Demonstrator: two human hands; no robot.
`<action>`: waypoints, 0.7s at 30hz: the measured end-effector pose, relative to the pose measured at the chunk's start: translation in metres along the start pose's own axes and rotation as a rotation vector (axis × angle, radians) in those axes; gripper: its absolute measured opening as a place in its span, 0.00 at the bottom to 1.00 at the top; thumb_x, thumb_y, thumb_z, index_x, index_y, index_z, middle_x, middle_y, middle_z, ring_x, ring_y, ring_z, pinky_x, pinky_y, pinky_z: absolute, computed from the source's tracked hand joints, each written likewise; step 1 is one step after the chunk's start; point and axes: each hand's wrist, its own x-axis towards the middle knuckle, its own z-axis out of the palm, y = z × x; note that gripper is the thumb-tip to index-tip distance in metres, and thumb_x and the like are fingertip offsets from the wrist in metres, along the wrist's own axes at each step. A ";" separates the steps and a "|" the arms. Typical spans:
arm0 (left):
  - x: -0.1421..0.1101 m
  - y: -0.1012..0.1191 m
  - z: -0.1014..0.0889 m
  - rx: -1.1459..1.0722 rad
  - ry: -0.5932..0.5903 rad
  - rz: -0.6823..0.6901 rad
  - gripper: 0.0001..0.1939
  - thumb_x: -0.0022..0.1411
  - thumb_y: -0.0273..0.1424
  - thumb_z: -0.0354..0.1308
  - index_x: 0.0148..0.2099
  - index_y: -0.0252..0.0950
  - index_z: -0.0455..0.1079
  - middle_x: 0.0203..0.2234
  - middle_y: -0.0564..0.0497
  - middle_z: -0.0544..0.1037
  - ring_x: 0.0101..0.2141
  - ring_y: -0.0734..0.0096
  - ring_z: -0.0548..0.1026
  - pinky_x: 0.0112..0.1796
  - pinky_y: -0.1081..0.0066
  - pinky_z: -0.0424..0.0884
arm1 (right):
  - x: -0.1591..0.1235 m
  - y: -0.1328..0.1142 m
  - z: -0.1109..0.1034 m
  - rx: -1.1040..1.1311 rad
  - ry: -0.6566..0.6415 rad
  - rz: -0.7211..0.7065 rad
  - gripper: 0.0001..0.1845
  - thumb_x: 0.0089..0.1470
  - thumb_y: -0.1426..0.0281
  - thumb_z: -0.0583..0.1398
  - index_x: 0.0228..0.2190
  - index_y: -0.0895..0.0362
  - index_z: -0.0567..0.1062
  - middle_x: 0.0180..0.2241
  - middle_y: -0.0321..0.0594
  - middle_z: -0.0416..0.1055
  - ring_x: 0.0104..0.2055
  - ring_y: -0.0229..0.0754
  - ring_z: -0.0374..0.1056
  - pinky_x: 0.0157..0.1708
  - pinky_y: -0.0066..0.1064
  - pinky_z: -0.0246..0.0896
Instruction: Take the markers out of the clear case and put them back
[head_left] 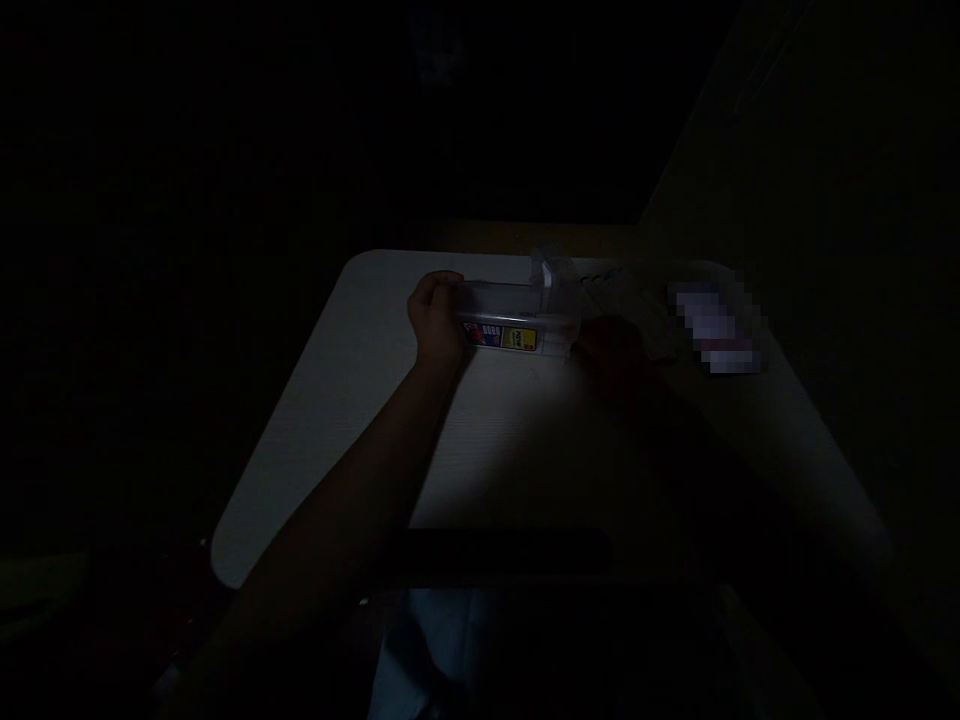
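Observation:
A long clear plastic box with a blue and yellow label along its near side is held just above or on the white table. My left hand grips its left end, fingers curled over the top. At the right end, my right hand is in deep shadow, and its fingers appear closed at the box's corner. Crinkled clear wrapping stands up from the box's right part. Just behind my right hand lies a pale, flat, see-through piece, too dim to name.
The white table has rounded corners and a dark cutout-like strip at its near edge. At the right lies a pixelated, bright phone-like object. A large dark panel rises beyond the table. The room is very dark.

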 end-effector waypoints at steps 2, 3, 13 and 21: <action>0.000 0.000 -0.001 0.013 -0.001 -0.002 0.18 0.53 0.49 0.63 0.29 0.40 0.72 0.26 0.51 0.71 0.29 0.69 0.70 0.31 0.69 0.66 | -0.001 0.000 0.003 -0.017 0.022 0.009 0.24 0.69 0.69 0.53 0.60 0.59 0.78 0.57 0.57 0.75 0.62 0.57 0.67 0.64 0.50 0.61; 0.000 0.000 -0.001 0.014 -0.004 -0.008 0.17 0.53 0.49 0.63 0.30 0.40 0.72 0.26 0.51 0.71 0.29 0.69 0.70 0.32 0.69 0.66 | -0.001 0.001 0.004 -0.019 0.026 0.015 0.24 0.68 0.69 0.53 0.59 0.59 0.78 0.56 0.57 0.75 0.62 0.56 0.67 0.64 0.49 0.61; 0.000 0.001 -0.004 0.028 -0.049 -0.012 0.19 0.56 0.51 0.63 0.31 0.40 0.71 0.26 0.52 0.69 0.31 0.68 0.71 0.32 0.68 0.67 | -0.001 -0.003 -0.002 0.047 0.016 0.015 0.24 0.66 0.71 0.54 0.59 0.60 0.79 0.59 0.56 0.74 0.63 0.57 0.66 0.64 0.47 0.60; 0.002 -0.004 -0.003 0.028 -0.037 -0.001 0.21 0.60 0.53 0.63 0.31 0.40 0.71 0.26 0.52 0.69 0.29 0.68 0.71 0.31 0.68 0.67 | 0.002 -0.003 -0.001 0.047 0.051 0.009 0.22 0.69 0.71 0.52 0.54 0.60 0.82 0.51 0.56 0.78 0.57 0.53 0.70 0.62 0.45 0.61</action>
